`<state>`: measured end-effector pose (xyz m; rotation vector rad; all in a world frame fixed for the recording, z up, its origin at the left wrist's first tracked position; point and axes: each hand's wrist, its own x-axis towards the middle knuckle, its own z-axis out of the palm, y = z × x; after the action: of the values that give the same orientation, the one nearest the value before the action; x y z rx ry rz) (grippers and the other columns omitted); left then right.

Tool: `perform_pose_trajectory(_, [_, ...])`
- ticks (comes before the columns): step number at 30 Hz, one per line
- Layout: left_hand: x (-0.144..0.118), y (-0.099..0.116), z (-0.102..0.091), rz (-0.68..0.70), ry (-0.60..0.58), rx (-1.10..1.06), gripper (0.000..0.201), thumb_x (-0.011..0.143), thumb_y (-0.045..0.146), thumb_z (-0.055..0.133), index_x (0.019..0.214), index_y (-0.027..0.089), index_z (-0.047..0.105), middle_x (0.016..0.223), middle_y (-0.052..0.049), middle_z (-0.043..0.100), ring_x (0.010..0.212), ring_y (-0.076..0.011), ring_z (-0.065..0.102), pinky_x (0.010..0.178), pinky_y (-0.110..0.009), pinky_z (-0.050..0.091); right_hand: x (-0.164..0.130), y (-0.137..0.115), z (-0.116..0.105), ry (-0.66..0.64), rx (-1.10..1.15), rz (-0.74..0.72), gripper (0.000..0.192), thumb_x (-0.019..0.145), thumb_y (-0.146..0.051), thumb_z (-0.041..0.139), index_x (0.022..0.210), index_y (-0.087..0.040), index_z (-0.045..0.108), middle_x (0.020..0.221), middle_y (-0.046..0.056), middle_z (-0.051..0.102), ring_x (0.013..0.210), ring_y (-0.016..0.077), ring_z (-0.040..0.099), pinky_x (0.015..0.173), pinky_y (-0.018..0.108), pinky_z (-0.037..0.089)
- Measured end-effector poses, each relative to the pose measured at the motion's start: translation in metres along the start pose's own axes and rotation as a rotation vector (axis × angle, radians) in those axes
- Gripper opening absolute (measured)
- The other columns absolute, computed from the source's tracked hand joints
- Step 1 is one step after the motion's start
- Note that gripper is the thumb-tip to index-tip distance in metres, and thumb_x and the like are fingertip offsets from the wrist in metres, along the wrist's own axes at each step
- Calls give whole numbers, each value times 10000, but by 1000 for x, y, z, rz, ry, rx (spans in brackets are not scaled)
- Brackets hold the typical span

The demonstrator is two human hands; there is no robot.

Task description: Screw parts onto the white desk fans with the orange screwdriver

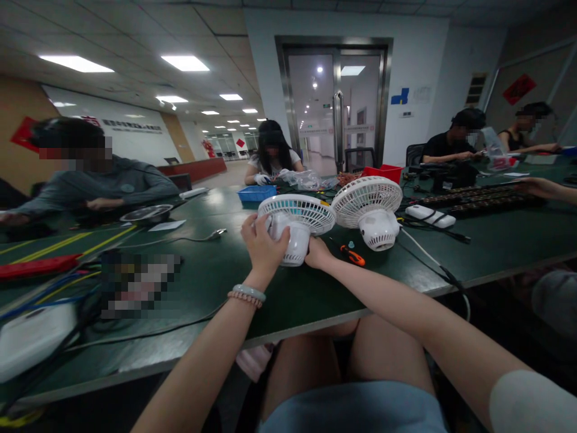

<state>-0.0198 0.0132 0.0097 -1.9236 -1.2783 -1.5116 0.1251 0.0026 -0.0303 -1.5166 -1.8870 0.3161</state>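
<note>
Head view is showing me a small white fan standing on the dark green worktop, and I am taking that fan as my landmark. My left hand is wrapping around the fan's motor housing from the near side, fingers curled closed on the body just under the grille, so the fan is being kept upright and steady with its grille facing up and away from me. My right hand is pressing in at the lower right of the housing; most of it is hiding behind the fan, so I cannot tell how far its fingers are closing or whether they are pinching anything. I am judging that gripping the body, not the grille, is leaving the base free for work.

Just right of the fan, touching or nearly touching its grille, a second white fan is standing tilted the same way, unheld. Between the two bases and slightly nearer me, an orange-handled screwdriver is lying flat within easy reach of my right hand. Beyond the fan, a blue tray is sitting in front of a person in white gloves. Far left of the fan, another person is leaning over the worktop.
</note>
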Motion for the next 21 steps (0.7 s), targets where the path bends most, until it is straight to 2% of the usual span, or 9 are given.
perform_pose_trajectory(4, [0,-1,-1,9,3,6,543,700,409,616,1147,137,470,1233,-164,381,1192,-295,352,1022,-450,291,1,0,2,-11,-4,7,465,690,-191,632,1151,-185,565,1164,109,578,1084,261,523,899,350,430])
perform_pose_trajectory(14, [0,-3,0,5,4,-8,543,700,389,615,1156,134,465,1238,-162,358,1188,-298,346,1016,-465,293,4,5,8,-18,-6,-2,376,725,-180,579,1099,-195,617,1165,106,574,1057,261,526,896,355,420])
perform_pose_trajectory(21, [1,-9,1,-35,25,4,539,697,406,608,1132,116,477,1191,-155,374,1164,-280,363,1013,-442,308,5,3,14,-20,-57,71,337,768,-209,492,1059,-123,639,1170,176,533,1077,277,509,926,369,383])
